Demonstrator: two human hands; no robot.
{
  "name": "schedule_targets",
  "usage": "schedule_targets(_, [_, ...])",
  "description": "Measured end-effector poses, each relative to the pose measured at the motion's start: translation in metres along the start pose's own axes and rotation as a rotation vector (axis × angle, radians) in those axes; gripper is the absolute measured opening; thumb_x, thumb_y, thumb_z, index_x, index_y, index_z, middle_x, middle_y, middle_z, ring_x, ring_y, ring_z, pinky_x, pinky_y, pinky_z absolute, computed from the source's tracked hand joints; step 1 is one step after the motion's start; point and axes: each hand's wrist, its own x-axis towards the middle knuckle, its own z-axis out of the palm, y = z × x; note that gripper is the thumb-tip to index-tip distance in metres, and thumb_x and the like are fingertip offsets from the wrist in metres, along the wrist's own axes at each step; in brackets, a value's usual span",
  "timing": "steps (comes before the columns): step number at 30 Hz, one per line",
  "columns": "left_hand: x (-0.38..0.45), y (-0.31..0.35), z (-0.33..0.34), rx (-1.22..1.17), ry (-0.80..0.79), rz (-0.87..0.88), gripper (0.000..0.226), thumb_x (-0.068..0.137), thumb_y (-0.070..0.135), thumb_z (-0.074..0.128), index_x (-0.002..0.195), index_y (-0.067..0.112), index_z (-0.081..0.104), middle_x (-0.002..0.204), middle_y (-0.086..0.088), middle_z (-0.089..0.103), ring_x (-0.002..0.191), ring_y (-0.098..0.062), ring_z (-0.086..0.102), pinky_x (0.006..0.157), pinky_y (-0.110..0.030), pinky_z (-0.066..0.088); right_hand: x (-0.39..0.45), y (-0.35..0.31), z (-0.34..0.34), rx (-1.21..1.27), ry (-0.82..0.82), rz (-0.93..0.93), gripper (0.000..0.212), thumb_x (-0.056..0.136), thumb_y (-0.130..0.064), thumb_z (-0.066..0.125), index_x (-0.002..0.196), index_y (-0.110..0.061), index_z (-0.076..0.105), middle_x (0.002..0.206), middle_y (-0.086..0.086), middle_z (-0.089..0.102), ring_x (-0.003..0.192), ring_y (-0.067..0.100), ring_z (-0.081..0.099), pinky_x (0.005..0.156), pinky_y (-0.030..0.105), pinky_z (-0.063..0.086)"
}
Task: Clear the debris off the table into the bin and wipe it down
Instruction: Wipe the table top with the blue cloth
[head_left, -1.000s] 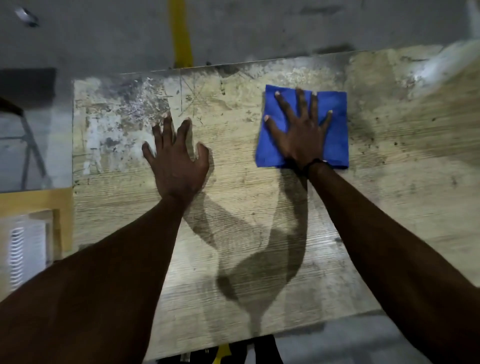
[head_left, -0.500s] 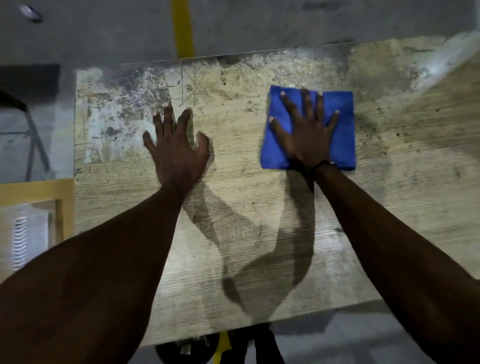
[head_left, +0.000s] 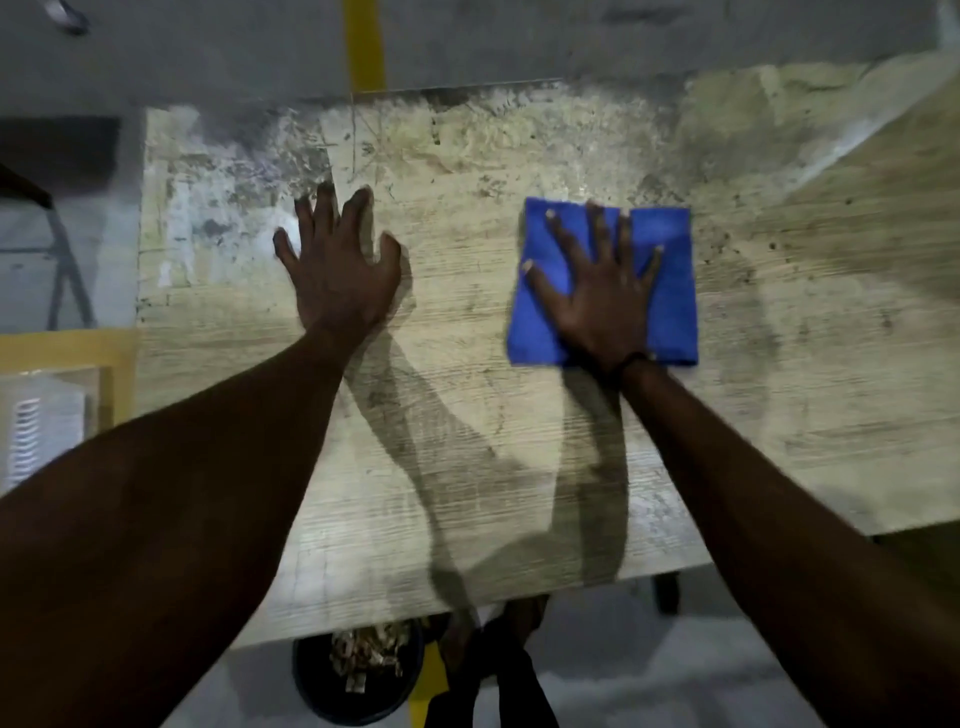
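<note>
Head view, looking down over the surface (head_left: 467, 426). The left hand (head_left: 340, 270) is lying flat, palm down, fingers spread, directly on the bare wood, holding nothing. The right hand (head_left: 605, 291) is pressing flat, fingers splayed wide, on top of a blue cloth (head_left: 670, 291); it is not gripping the cloth, only resting its palm and fingers on it. A dark band is showing at the right wrist.

The blue cloth is lying folded into a rough square on the surface, right of centre, well apart from the left hand. Its edges are showing on all sides of the right hand.

The surface is looking worn: pale wood grain, grey-white scuffed patches toward the far left corner, dark specks scattered toward the far right. Shadows of both forearms are falling across the near half.

A dark round bin (head_left: 358, 691) is standing on the floor just under the near edge of the surface, left of centre; it is holding pale, brownish scraps. A yellow line (head_left: 366, 47) is running along the grey floor beyond the far edge.
</note>
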Motion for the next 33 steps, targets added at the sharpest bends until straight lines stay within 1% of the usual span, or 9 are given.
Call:
schedule_targets(4, [0.000,-0.001,0.001,0.017,-0.017,0.010,0.064,0.102,0.055,0.034,0.162,0.031,0.035,0.175,-0.007,0.020,0.162,-0.031,0.013,0.125,-0.065,0.009,0.003,-0.008,0.007,0.019,-0.006,0.060,0.074,0.098,-0.080,0.031,0.164,-0.048,0.026,0.177,0.002,0.018,0.164,0.033,0.007,0.123,0.075,0.006])
schedule_targets(7, [-0.001,-0.003,0.000,0.033,-0.030,0.023,0.065,0.104,0.055,0.032,0.164,0.031,0.032,0.176,-0.009,0.018,0.163,-0.034,0.012,0.126,-0.065,0.009,-0.069,-0.035,0.009,-0.020,0.023,-0.111,0.072,0.099,-0.079,0.033,0.163,-0.048,0.030,0.176,0.001,0.022,0.164,0.032,0.011,0.124,0.068,0.004])
schedule_targets(10, [-0.013,-0.003,0.001,0.047,-0.059,0.015,0.067,0.106,0.055,0.026,0.168,0.029,0.024,0.177,-0.011,0.013,0.163,-0.035,0.008,0.128,-0.063,0.007,-0.140,-0.032,0.002,0.006,-0.066,-0.257,0.071,0.100,-0.078,0.034,0.164,-0.049,0.024,0.178,-0.005,0.011,0.165,0.027,0.001,0.125,0.067,0.001])
schedule_targets(16, [-0.124,0.008,-0.001,0.028,-0.009,0.021,0.067,0.108,0.054,0.027,0.169,0.028,0.021,0.177,-0.009,0.011,0.163,-0.034,0.009,0.128,-0.059,0.011,-0.095,0.031,-0.017,-0.023,-0.066,-0.002,0.074,0.095,-0.080,0.033,0.163,-0.051,0.028,0.177,-0.006,0.014,0.164,0.028,0.008,0.123,0.074,0.009])
schedule_targets(20, [-0.171,0.012,0.001,0.059,-0.004,0.022,0.066,0.107,0.051,0.031,0.169,0.028,0.022,0.177,-0.008,0.011,0.163,-0.034,0.012,0.128,-0.058,0.011,-0.054,0.009,-0.008,0.017,-0.046,0.112,0.075,0.096,-0.081,0.029,0.164,-0.049,0.025,0.177,0.001,0.015,0.164,0.035,0.006,0.121,0.077,0.007])
schedule_targets(23, [-0.170,0.012,0.000,0.067,0.003,0.022,0.067,0.106,0.050,0.033,0.168,0.028,0.023,0.177,-0.008,0.013,0.163,-0.034,0.014,0.127,-0.058,0.013,-0.096,-0.029,0.003,-0.051,-0.003,-0.051,0.072,0.099,-0.079,0.032,0.163,-0.046,0.031,0.176,0.002,0.022,0.163,0.035,0.014,0.123,0.073,0.009])
schedule_targets(27, [-0.169,0.011,0.001,0.049,0.011,0.015,0.067,0.105,0.050,0.034,0.168,0.030,0.024,0.177,-0.006,0.012,0.163,-0.032,0.013,0.128,-0.058,0.013,-0.191,-0.010,-0.009,-0.017,-0.070,-0.255,0.071,0.099,-0.077,0.040,0.163,-0.050,0.027,0.178,-0.007,0.011,0.165,0.025,0.002,0.126,0.068,0.005])
schedule_targets(30, [-0.170,0.014,0.000,0.026,0.020,-0.002,0.066,0.106,0.051,0.034,0.167,0.030,0.026,0.177,-0.006,0.012,0.164,-0.031,0.011,0.129,-0.057,0.010,-0.197,0.036,-0.022,-0.058,-0.085,-0.131,0.072,0.097,-0.078,0.038,0.163,-0.050,0.028,0.178,-0.008,0.010,0.165,0.024,0.001,0.124,0.070,0.007])
schedule_targets(33, [-0.170,0.014,-0.002,0.003,0.026,-0.008,0.065,0.105,0.051,0.036,0.167,0.030,0.029,0.177,-0.005,0.014,0.164,-0.030,0.011,0.129,-0.057,0.010,-0.138,0.047,-0.022,-0.052,-0.052,0.030,0.074,0.097,-0.080,0.033,0.164,-0.050,0.025,0.178,-0.004,0.013,0.165,0.028,0.007,0.122,0.074,0.010])
